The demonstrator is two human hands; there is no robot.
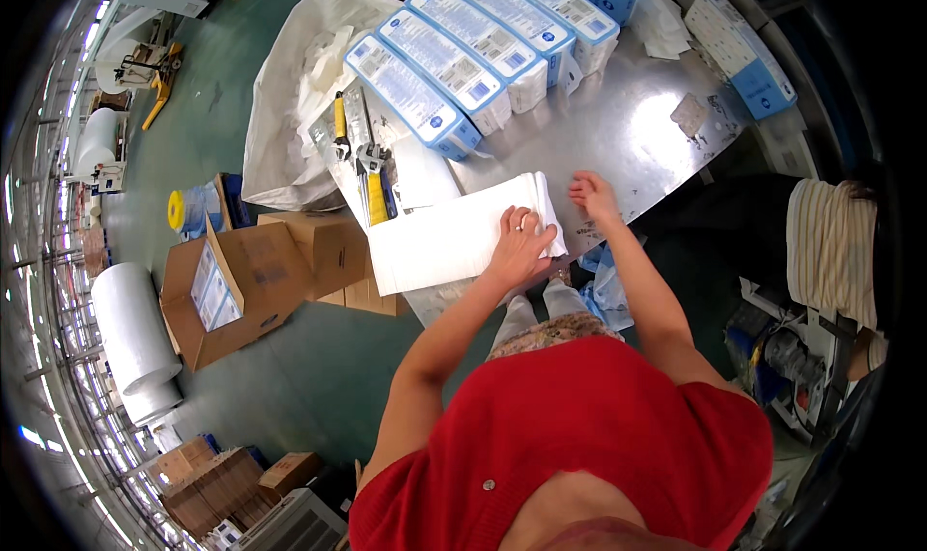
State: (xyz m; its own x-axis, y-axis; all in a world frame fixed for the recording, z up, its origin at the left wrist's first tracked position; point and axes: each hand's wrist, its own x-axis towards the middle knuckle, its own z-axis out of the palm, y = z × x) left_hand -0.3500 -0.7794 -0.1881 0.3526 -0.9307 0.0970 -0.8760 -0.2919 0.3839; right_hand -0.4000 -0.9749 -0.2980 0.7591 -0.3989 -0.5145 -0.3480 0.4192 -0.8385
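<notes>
A thick stack of folded white sheets (435, 241) lies across the near left corner of the metal table (618, 116), partly over its edge. My left hand (522, 246) grips it near its right end, fingers bent over the top and a ring on one finger. Just right of the stack, my right hand (594, 196) is over the table's near edge. Its fingers are loosely curled and apart, with nothing seen between them. Beyond the stack lie an adjustable wrench (371, 155), a yellow-handled tool (377, 198) and another yellow-and-black tool (340, 126).
Several blue-and-white packs (444, 63) stand in a row at the back. Another pack (742, 54) lies far right. A large white sack (290, 97) hangs by the table's left side. Open cardboard boxes (275, 271) stand on the floor left. Machinery (792, 358) is at right.
</notes>
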